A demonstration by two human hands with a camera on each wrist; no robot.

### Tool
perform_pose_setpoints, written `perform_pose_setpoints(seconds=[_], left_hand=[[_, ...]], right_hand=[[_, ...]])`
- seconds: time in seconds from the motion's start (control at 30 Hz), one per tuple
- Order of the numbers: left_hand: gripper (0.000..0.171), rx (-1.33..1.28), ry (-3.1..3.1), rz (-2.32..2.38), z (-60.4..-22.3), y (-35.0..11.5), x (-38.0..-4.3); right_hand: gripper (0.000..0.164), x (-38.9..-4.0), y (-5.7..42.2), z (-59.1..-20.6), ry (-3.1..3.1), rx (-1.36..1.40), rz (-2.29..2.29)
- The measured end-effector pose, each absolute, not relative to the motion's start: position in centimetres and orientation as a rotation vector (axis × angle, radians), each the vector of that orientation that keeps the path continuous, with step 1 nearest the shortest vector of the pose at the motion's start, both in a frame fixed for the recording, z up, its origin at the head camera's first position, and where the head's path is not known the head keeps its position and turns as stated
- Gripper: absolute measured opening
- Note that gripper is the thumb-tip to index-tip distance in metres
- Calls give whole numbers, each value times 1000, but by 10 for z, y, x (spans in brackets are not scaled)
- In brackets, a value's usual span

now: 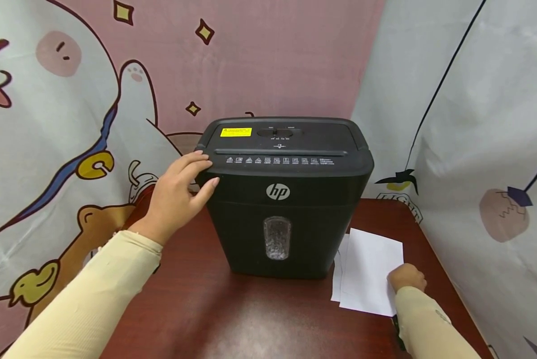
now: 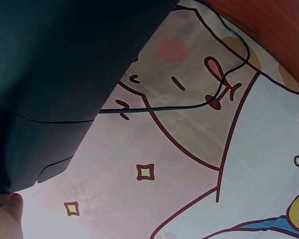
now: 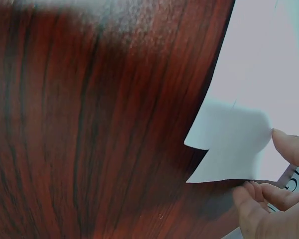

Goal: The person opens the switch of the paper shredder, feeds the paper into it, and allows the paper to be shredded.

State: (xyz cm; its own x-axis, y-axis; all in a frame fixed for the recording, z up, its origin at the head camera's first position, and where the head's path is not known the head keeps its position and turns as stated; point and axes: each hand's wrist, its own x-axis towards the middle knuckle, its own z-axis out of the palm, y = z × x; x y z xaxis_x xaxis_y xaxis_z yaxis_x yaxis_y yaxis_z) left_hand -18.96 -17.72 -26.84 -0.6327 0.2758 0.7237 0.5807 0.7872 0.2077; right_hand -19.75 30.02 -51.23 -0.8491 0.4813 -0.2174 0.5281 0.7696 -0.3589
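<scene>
A black HP paper shredder [image 1: 290, 199] stands upright on the table, with a feed slot across its top and paper bits behind a small front window [image 1: 277, 238]. My left hand [image 1: 178, 192] rests on its top left corner, fingers laid over the rim and thumb against the front. Only fingertips of that hand [image 2: 7, 214] show in the left wrist view. White sheets of paper [image 1: 371, 271] lie overlapping to the right of the shredder. At their right edge, my right hand [image 1: 407, 277] pinches the paper, thumb [image 3: 291, 147] on top and fingers at the edge.
The red-brown wooden table [image 1: 183, 299] carries everything. A black power cord [image 2: 164, 108] trails from behind the shredder. Cartoon-printed curtains [image 1: 290, 60] hang close behind and along both sides. A small dark object [image 1: 398, 331] lies partly under the right sleeve.
</scene>
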Motion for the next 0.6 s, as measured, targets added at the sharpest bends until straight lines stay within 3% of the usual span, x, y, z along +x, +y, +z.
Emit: perform_pose_setpoints(seconds=[0.6], left_hand=[[34,-647,-2236,-575,-267,-178,-189]], right_hand=[[33,-202,299,-506,2841,772,-651]])
